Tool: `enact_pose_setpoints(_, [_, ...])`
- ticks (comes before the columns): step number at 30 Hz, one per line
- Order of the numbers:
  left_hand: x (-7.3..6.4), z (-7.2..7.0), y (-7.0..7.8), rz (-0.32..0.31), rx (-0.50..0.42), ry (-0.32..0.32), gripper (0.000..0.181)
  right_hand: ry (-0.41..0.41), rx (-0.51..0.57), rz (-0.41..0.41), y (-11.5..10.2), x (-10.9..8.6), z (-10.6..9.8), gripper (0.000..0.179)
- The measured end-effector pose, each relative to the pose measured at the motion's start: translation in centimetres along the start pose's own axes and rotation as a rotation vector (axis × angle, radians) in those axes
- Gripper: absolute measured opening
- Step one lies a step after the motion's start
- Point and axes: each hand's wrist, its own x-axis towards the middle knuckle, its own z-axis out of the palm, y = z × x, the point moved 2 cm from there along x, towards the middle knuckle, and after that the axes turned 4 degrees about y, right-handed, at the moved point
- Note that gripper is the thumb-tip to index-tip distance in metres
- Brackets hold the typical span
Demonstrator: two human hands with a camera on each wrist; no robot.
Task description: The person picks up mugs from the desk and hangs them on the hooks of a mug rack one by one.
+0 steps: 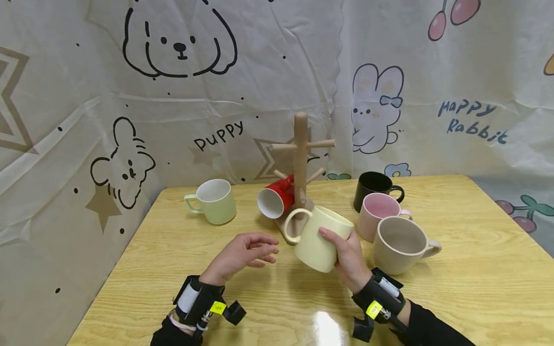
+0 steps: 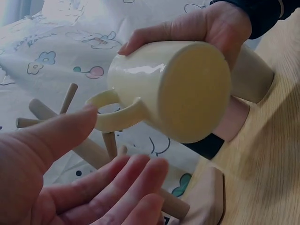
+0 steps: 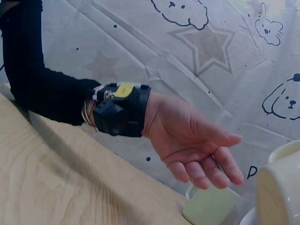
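Clock centred on the yellow mug, as the head view shows it.

Item: yellow mug (image 1: 313, 247), raised off the table in front of the rack, tilted, handle toward 10 o'clock, base turned down.

Your right hand (image 1: 351, 259), at 4 o'clock: gripping the mug's body, thumb across its side. Your left hand (image 1: 244, 254), near 9: fingers loosely extended, holding nothing, apart from the mug.

Wooden rack (image 1: 300, 144), toward 12, with bare upper pegs. Red mug (image 1: 285, 192), at 10: on its side against the rack; whether a peg holds it, you cannot tell. Green mug (image 1: 218, 206), between 9 and 10: upright. Black mug (image 1: 365, 194), pink mug (image 1: 372, 221) and beige mug (image 1: 391, 254), from 1 round to 3: upright, close-set.

Hazards, as judged: the glaze looks smooth, so a slack one-handed grip could let your mug slip. Carried carelessly toward 11, its handle could catch a peg or knock the red mug. A swing of your right wrist toward 3 could nudge the beige mug into the pink.

Surface: pale wood-grain table (image 1: 489, 240), glare at 6.

Room: wrinkled cloth backdrop (image 1: 277, 72) behind, printed with puppies, a rabbit, stars and cherries.
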Motion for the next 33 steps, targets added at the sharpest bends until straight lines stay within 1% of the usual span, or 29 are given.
enact_pose_setpoints(2, [0.0, 0.1, 0.0, 0.006, 0.028, -0.015, 0.041, 0.023, 0.022, -0.042, 0.1, 0.2, 0.0, 0.029])
enact_pose_setpoints(4, [0.0, 0.3, 0.1, 0.015, 0.047, -0.014, 0.04, 0.049, 0.041, -0.061, 0.2, 0.5, 0.1, 0.029])
enact_pose_setpoints(9, [0.0, 0.5, 0.2, 0.026, 0.049, 0.019, 0.038, 0.115, 0.075, -0.065, 0.3, 1.6, 0.3, 0.029])
enact_pose_setpoints(12, [0.0, 0.5, 0.2, 0.028, 0.037, 0.016, 0.037, 0.139, 0.08, -0.067, 0.4, 2.3, 0.4, 0.032])
enact_pose_setpoints(16, [0.0, 0.6, 0.1, 0.03, 0.028, 0.005, 0.035, 0.159, 0.089, -0.071, 0.7, 3.0, 0.4, 0.033])
enact_pose_setpoints(22, [0.0, 0.8, 0.1, 0.029, 0.035, -0.001, 0.035, 0.194, 0.102, -0.059, 1.4, 3.6, 0.3, 0.034])
enact_pose_setpoints(27, [0.0, 0.9, 0.1, 0.028, 0.03, -0.006, 0.034, 0.207, 0.118, -0.065, 1.9, 3.8, 0.2, 0.035])
enact_pose_setpoints(33, [0.1, 1.1, 0.0, 0.035, 0.045, -0.011, 0.031, 0.215, 0.122, -0.077, 2.4, 4.1, 0.3, 0.037])
